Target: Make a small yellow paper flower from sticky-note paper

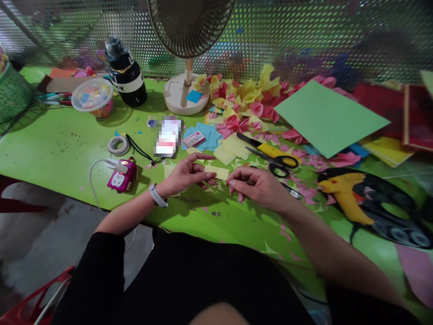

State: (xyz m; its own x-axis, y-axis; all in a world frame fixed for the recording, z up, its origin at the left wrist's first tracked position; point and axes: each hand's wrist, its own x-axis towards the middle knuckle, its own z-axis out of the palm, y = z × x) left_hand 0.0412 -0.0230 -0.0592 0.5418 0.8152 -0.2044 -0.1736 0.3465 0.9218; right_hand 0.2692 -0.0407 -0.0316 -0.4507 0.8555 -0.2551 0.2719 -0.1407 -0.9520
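Note:
A small pale yellow paper piece [219,173], apparently folded into a strip, is held between my two hands above the green table. My left hand [189,174], with a watch on its wrist, pinches its left end between thumb and fingers. At its right end, the fingertips of my right hand [252,184] are closed on the paper. Just beyond my hands lie square yellow papers [233,149] and blue papers [213,135]. Black-handled scissors [279,167] and a yellow utility knife [270,150] rest beyond my right hand.
Pink and yellow folded paper flowers [243,97] pile up near the fan [188,92]. A yellow glue gun [350,196] lies at right by green paper [331,117]. At left are a phone [168,137], tape roll [118,145], pink power adapter [122,176] and black bottle [126,74].

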